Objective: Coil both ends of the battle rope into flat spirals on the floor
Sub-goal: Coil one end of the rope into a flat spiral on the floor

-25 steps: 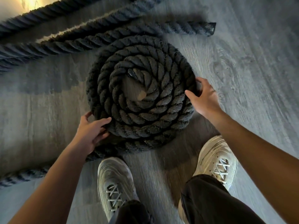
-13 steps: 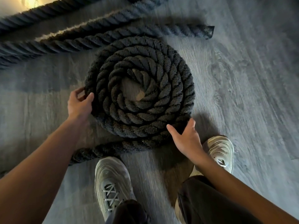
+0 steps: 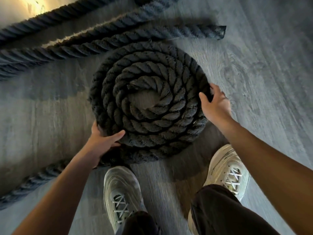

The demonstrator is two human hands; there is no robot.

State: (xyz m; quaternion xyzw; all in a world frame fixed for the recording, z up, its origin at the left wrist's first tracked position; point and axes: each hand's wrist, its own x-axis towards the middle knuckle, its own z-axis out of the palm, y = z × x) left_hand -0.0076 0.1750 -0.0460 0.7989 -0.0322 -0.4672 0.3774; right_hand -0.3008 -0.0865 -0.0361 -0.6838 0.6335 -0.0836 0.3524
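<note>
We shifted grips round the thick black twisted-rope spiral [image 3: 149, 106]: left hand [image 3: 103, 141] and right hand [image 3: 216, 106] now clasped its outer turn. First coil looked nearly wound.

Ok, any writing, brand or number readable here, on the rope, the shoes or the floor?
None readable in this view.
The thick black twisted rope coil: no tag or label.
The pale lace-up shoes: blurred, no brand legible.
The grey wood-grain floor: no markings.
</note>
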